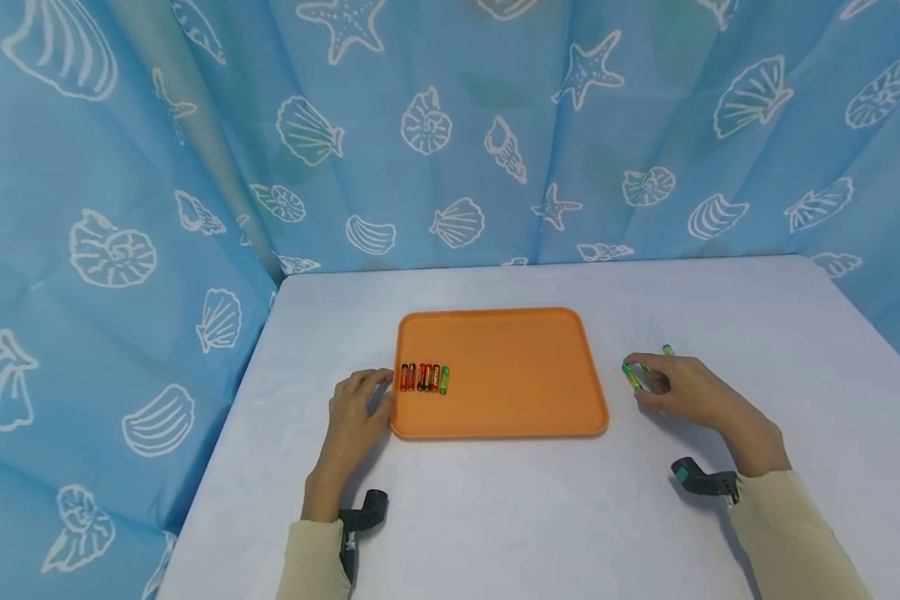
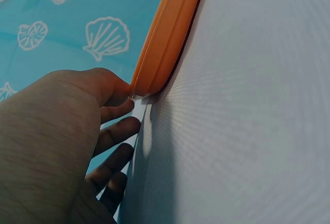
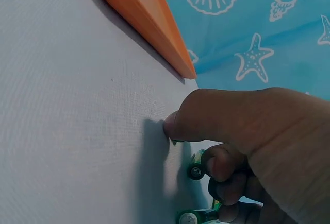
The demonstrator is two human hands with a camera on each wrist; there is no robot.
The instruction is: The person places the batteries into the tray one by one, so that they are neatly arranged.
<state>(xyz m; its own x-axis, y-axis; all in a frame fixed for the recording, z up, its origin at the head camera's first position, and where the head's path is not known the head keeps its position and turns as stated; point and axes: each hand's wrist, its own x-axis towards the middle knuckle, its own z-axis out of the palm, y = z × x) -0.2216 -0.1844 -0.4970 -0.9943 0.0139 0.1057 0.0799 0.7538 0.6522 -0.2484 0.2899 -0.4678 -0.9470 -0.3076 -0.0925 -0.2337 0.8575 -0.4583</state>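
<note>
My left hand [image 1: 357, 417] touches the left rim of an orange tray [image 1: 525, 375], thumb and forefinger apart along the edge; in the left wrist view the thumb tip meets the tray's edge [image 2: 162, 44]. On the right, my right hand [image 1: 690, 392] pinches a green battery [image 1: 632, 377] between thumb and forefinger, just above the white tabletop. Another green battery [image 1: 668, 350] shows behind that hand. In the right wrist view, battery ends [image 3: 196, 171] appear below the thumb, partly hidden by curled fingers. Several red-and-black batteries [image 1: 421, 377] lie in a row inside the tray, with a green battery [image 1: 444, 380] at the row's right end.
A white cloth [image 1: 495, 508] covers the table. Blue curtains [image 1: 450, 150] with white shell prints hang behind it and along the left. Each wrist wears a black camera mount [image 1: 363, 511]. The tray has a low raised rim.
</note>
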